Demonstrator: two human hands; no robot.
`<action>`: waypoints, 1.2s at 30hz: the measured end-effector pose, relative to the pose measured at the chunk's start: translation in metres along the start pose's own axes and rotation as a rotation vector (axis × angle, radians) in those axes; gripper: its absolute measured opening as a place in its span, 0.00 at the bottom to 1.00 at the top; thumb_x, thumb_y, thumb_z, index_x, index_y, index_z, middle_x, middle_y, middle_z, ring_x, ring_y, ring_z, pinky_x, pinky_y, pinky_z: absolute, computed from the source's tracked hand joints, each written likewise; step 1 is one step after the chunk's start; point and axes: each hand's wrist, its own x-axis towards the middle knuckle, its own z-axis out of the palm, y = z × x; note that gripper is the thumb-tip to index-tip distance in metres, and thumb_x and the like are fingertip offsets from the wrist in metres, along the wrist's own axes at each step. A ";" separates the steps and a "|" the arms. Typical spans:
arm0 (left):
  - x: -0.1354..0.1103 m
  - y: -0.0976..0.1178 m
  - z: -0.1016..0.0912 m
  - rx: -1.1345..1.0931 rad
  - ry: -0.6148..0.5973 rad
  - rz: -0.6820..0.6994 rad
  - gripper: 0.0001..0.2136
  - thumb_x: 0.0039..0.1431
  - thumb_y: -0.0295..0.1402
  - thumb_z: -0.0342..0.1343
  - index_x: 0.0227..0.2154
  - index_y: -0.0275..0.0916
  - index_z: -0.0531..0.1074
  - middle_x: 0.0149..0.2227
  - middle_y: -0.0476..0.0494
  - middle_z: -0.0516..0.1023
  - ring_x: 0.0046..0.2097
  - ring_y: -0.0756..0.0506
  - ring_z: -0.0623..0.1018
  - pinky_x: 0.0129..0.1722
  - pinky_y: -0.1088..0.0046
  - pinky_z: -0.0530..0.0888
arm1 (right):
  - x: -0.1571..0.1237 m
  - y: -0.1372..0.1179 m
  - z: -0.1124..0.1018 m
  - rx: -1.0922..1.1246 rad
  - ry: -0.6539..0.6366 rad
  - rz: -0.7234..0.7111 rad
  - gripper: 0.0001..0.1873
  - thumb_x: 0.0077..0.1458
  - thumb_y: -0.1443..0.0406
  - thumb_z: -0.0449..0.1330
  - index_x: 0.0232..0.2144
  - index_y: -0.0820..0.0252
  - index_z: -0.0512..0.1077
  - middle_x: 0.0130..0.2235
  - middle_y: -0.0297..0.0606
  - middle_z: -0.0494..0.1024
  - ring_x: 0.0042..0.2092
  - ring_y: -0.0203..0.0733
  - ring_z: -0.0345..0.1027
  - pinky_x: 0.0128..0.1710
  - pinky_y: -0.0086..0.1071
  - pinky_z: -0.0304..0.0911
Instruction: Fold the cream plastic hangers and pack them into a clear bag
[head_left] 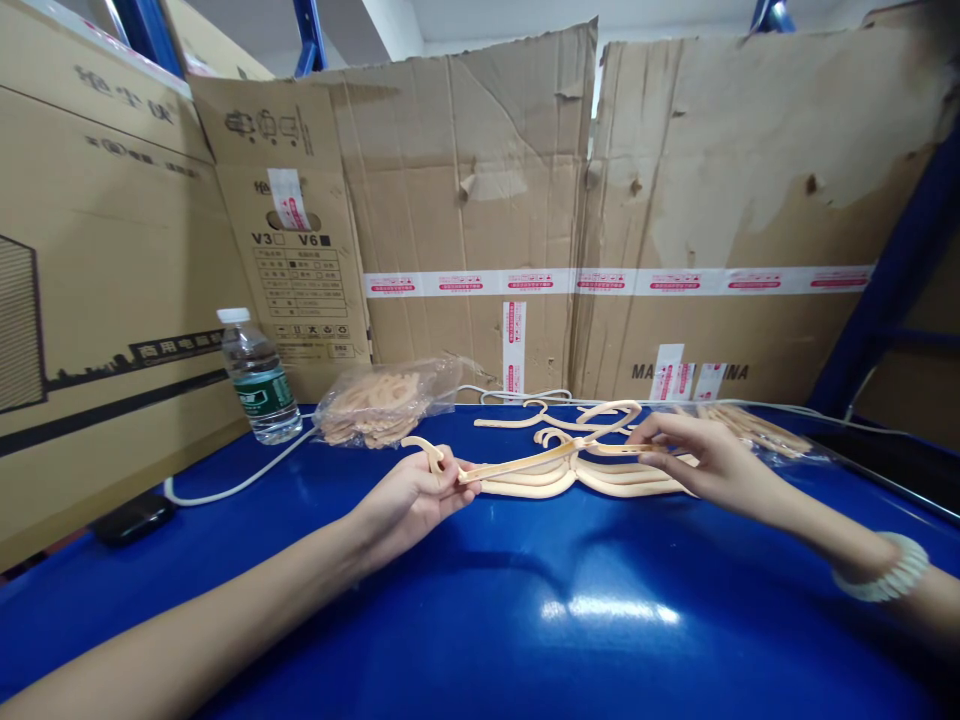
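Glossy blue tabletop (510, 640) spreads closest to the camera, with both forearms reaching across it. The left hand (416, 495) grips one end of a beige hanger (525, 464) between thumb and fingers, and a small curved piece (424, 447) juts up from the same grip; whether the two are joined, I cannot tell. The right hand (705, 455) pinches the hanger's opposite arm, so its middle spans the gap between the hands, in front of stacked hangers (536, 488) on the tabletop. Left of these sits a plastic bag (382, 400) of beige pieces.
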 end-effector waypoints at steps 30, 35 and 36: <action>0.001 0.000 0.005 0.075 0.301 0.233 0.12 0.52 0.13 0.57 0.20 0.33 0.66 0.28 0.46 0.75 0.31 0.49 0.79 0.39 0.74 0.78 | -0.003 -0.022 0.012 0.078 0.018 0.120 0.15 0.57 0.54 0.56 0.34 0.59 0.73 0.34 0.43 0.77 0.33 0.45 0.72 0.27 0.33 0.70; 0.001 0.003 0.011 0.038 0.300 0.221 0.11 0.53 0.14 0.57 0.22 0.34 0.67 0.28 0.46 0.77 0.35 0.47 0.81 0.39 0.78 0.77 | -0.002 -0.018 0.013 0.178 0.017 0.239 0.19 0.55 0.50 0.58 0.34 0.60 0.73 0.33 0.42 0.77 0.26 0.39 0.68 0.21 0.30 0.68; 0.000 0.004 0.012 0.048 0.305 0.212 0.10 0.54 0.15 0.58 0.24 0.34 0.68 0.30 0.45 0.78 0.35 0.47 0.81 0.37 0.79 0.77 | -0.002 -0.017 0.012 0.205 0.019 0.257 0.20 0.55 0.49 0.58 0.34 0.60 0.73 0.32 0.42 0.77 0.24 0.38 0.67 0.21 0.30 0.67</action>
